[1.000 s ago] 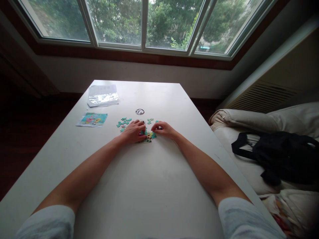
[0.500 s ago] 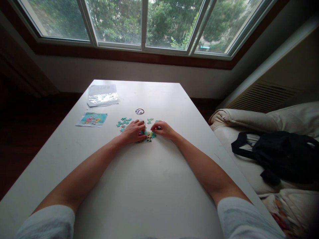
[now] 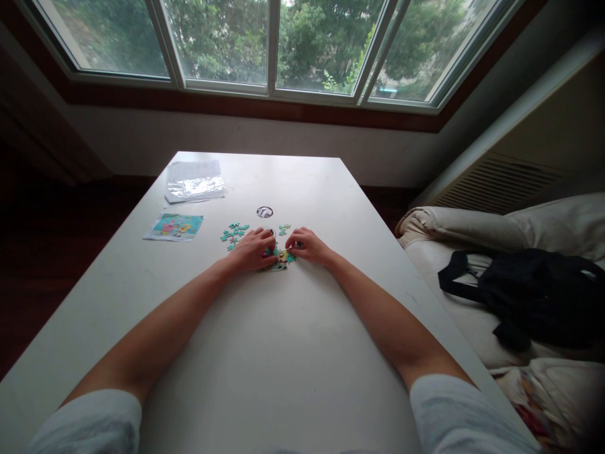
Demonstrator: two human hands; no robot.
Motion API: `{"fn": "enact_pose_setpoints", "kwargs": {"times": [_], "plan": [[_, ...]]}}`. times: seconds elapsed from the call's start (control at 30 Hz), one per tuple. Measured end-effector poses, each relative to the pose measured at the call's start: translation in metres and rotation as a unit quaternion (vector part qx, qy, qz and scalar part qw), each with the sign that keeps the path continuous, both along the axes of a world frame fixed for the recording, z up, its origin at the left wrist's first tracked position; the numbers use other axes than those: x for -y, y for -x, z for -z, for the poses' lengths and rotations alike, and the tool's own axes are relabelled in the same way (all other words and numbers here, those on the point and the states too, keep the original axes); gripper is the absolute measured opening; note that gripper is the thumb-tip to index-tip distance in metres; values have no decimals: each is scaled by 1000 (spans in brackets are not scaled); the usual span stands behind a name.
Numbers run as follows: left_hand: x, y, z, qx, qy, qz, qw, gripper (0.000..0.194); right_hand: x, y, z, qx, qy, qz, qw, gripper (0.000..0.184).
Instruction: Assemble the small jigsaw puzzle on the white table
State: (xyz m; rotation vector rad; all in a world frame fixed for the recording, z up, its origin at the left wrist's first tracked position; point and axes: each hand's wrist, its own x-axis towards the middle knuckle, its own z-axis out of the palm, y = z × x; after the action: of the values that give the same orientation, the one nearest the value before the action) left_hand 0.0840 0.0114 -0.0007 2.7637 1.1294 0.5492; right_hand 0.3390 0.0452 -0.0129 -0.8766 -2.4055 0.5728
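A partly joined jigsaw puzzle [image 3: 282,258], teal with a yellow figure, lies on the white table. My left hand [image 3: 256,248] rests over its left side, fingers bent and thumb at the near edge, holding it and covering part of it. From the right, my right hand [image 3: 306,244] pinches what looks like a small jigsaw piece at the puzzle's right edge; the fingers mostly hide it. Loose teal jigsaw pieces [image 3: 233,234] lie beyond and left of my left hand. A few paler pieces [image 3: 284,229] sit between the hands, farther back.
A colourful picture sheet [image 3: 174,227] lies at the left of the white table [image 3: 276,353], with clear plastic and papers [image 3: 195,181] behind it. A round dark-rimmed disc [image 3: 265,212] sits beyond the pieces. On the right, a black bag [image 3: 543,296] rests on a pale sofa [image 3: 463,230].
My right hand has shifted very slightly left along the puzzle's right edge, its fingers closing in a little. My left hand stays in place.
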Motion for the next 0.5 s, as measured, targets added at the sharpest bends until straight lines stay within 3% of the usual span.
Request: {"fn": "enact_pose_setpoints", "kwargs": {"times": [0.5], "plan": [[0,1,-1,1,6,0,1000,19,-4,-1,10,-9,-41,20,999,6]]}}
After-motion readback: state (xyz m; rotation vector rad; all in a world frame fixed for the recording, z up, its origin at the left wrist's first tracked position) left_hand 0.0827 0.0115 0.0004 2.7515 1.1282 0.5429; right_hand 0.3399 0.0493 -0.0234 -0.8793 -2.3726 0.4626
